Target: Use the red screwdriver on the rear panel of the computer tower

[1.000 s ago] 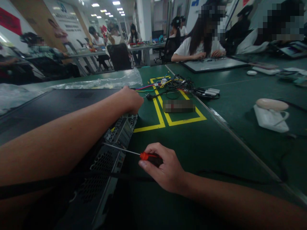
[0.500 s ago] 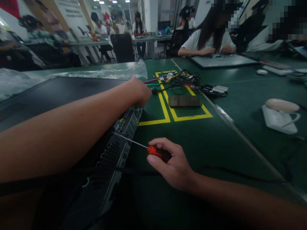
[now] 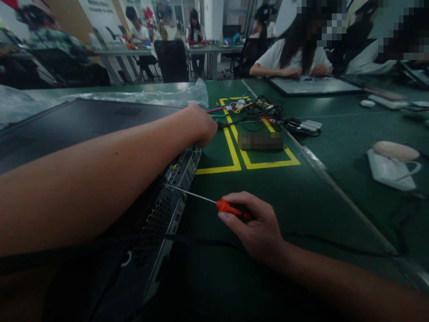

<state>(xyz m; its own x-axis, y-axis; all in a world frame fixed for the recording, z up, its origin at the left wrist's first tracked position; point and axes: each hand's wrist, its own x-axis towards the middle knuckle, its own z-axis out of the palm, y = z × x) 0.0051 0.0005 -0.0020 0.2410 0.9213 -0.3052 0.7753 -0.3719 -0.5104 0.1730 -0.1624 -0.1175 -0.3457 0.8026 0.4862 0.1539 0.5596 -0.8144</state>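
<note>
A dark metal computer case (image 3: 100, 117) lies on its side at the left, its perforated rear panel (image 3: 163, 214) facing right. My right hand (image 3: 256, 226) is closed around the red and black handle of a screwdriver (image 3: 225, 205). The long thin shaft points left, and its tip is at the rear panel, under my left forearm; whether it sits on a screw I cannot make out. My left hand (image 3: 201, 125) is at the far rear corner of the case, with the arm stretched across the top. Its fingers are hidden behind the back of the hand.
Beyond the case lie clear plastic wrap (image 3: 197, 93) and a tangle of cables (image 3: 264, 109) over yellow tape marks. A blurred-out block (image 3: 263, 141) sits within the tape. At the right is a white mug-like item (image 3: 390, 172). A co-worker (image 3: 284, 60) works across the table.
My right hand and the screwdriver handle have moved slightly to the right. My left hand remains at the case corner, and the whole view has shifted a little.
</note>
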